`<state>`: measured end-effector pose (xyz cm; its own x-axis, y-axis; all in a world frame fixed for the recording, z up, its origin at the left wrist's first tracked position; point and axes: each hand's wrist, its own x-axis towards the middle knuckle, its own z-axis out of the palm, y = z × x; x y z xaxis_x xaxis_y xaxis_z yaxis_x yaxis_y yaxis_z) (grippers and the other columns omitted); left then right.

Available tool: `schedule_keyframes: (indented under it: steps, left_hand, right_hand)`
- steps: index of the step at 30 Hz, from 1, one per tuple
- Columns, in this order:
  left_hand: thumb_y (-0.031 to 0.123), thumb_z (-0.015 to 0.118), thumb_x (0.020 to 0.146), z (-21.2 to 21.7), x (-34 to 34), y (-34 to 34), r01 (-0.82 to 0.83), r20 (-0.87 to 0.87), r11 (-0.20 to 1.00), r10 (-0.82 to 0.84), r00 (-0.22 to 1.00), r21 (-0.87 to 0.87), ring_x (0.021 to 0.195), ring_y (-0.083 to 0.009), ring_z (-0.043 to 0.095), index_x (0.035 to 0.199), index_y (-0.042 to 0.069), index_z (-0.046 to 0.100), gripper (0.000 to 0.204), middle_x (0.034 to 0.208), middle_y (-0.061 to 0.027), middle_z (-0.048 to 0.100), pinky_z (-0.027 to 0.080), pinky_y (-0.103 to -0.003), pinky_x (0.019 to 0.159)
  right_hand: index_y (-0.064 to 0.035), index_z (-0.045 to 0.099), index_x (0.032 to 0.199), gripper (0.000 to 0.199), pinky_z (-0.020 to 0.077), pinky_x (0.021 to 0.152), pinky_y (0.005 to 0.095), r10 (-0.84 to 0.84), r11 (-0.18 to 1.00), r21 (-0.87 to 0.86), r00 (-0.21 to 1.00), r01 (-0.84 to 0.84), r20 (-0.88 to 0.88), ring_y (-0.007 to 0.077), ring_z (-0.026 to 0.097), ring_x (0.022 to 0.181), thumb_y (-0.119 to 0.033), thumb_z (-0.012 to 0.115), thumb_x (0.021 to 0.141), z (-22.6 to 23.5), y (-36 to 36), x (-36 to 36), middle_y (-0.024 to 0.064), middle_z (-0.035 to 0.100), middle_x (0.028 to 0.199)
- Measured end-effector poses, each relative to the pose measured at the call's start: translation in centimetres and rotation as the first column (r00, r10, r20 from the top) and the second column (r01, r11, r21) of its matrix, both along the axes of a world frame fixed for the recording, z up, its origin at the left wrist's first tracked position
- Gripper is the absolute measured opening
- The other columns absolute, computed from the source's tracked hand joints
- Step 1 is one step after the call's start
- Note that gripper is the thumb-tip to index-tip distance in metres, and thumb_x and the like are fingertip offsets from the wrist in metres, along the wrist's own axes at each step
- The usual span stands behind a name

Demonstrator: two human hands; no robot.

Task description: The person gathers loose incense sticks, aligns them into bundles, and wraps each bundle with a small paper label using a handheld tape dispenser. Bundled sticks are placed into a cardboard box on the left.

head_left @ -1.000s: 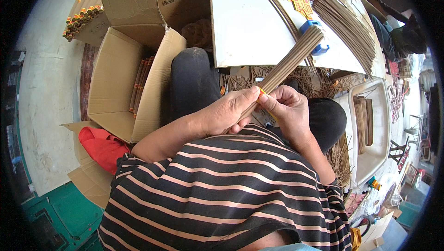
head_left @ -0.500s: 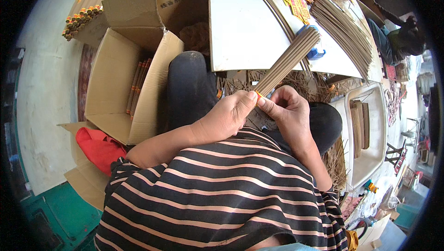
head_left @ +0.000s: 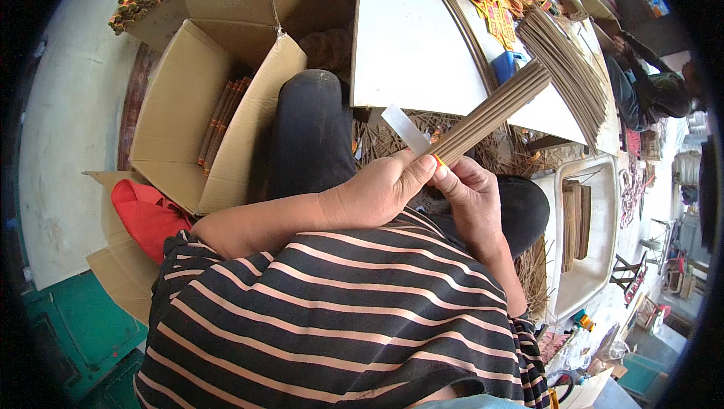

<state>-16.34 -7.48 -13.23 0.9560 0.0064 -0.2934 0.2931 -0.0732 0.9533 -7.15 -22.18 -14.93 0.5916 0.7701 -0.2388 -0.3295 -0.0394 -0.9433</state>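
Observation:
Both hands meet over my lap at the lower end of a bundle of brown incense sticks (head_left: 494, 115), which slants up to the right over the table edge. My left hand (head_left: 385, 186) is closed round that end, its thumb pressed on top. My right hand (head_left: 473, 202) pinches the same end with thumb and bent fingers, where a bit of red and yellow label (head_left: 439, 162) shows. A pale, flat strip (head_left: 406, 130) sticks out up and left beside the bundle; how it joins the label is hidden by my fingers.
An open cardboard box (head_left: 170, 122) with several banded bundles (head_left: 224, 122) stands left, a red cloth (head_left: 151, 217) beside it. The white table (head_left: 415, 39) bears loose sticks (head_left: 566, 70), labels (head_left: 499, 24) and a blue object (head_left: 507, 66). Right is a white tub (head_left: 562, 288); beyond, another person (head_left: 652, 92).
The pale strip now stands out beside the bundle, where it was not visible before. Both hands still grip the bundle's lower end. The whole view has shifted slightly.

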Motion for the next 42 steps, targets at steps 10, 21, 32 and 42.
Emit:
schedule_keyframes:
  steps: [10,21,32,42]
  left_hand:
    - [0.053,0.019,0.094,-1.3,0.4,0.9,0.177,-0.029,0.921,-0.200,0.979,-0.348,0.045,-0.0068,0.037,0.081,0.006,0.046,0.055,0.054,0.0014,0.042,0.034,-0.019,0.043]
    - [0.056,0.026,0.092,-0.5,0.8,1.2,0.151,-0.087,0.883,-0.210,0.974,-0.444,0.046,-0.0051,0.039,0.079,0.007,0.050,0.057,0.055,0.0018,0.043,0.034,-0.016,0.043]
    - [0.051,0.032,0.093,-1.2,0.8,1.6,0.047,-0.102,0.976,-0.070,0.992,-0.213,0.046,-0.0050,0.044,0.079,0.003,0.053,0.054,0.057,0.0002,0.047,0.037,-0.016,0.042]
    - [0.039,0.032,0.097,-1.2,0.9,1.4,0.054,0.096,0.993,-0.064,0.993,0.101,0.054,-0.0152,0.052,0.084,-0.001,0.055,0.048,0.060,-0.0065,0.052,0.044,-0.024,0.053]
  right_hand:
    - [-0.0014,0.064,0.097,0.023,0.0442,0.083,0.0283,0.077,0.966,0.251,0.994,-0.055,-0.077,0.0132,0.055,0.088,-0.015,0.069,0.078,-3.1,-0.2,0.9,0.0035,0.061,0.095]
    - [-0.0031,0.064,0.095,0.030,0.0391,0.088,0.0310,0.143,0.930,0.366,0.952,-0.036,-0.270,0.0150,0.049,0.097,-0.015,0.074,0.070,-3.8,0.6,1.4,0.0025,0.051,0.104]
    - [0.0057,0.048,0.101,0.036,0.0490,0.072,0.0253,-0.080,0.995,-0.051,0.997,0.080,0.014,0.0122,0.059,0.078,-0.013,0.067,0.077,1.1,1.5,1.1,0.0096,0.061,0.088]
    - [0.0049,0.049,0.098,0.029,0.0490,0.070,0.0244,-0.160,0.987,-0.005,0.987,0.161,0.032,0.0104,0.058,0.076,-0.010,0.064,0.078,1.6,2.0,0.7,0.0087,0.061,0.086]
